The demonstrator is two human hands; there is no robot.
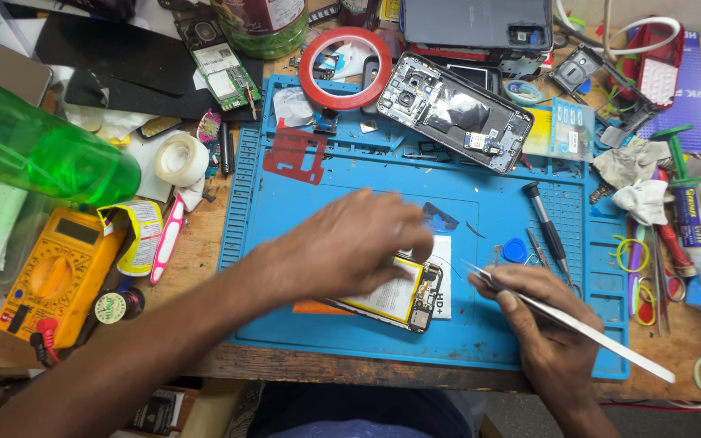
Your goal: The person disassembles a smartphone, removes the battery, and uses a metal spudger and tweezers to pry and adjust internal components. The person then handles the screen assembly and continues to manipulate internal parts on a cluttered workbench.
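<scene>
An opened phone [399,300] with a yellow-edged white battery lies on the blue repair mat [350,341]. My left hand [350,243] rests over its left part, fingers curled and blurred, partly hiding it. My right hand [541,316] grips steel tweezers [586,328]. Their tips point left, close to the phone's right end. Whether the tips touch the phone cannot be made out.
A second gutted phone frame [456,112], a red tape ring [344,69] and a black screwdriver [547,229] lie on the mat. A yellow multimeter [58,276], a green bottle [42,154] and a white tape roll [180,158] crowd the left. Tools and rubber bands fill the right.
</scene>
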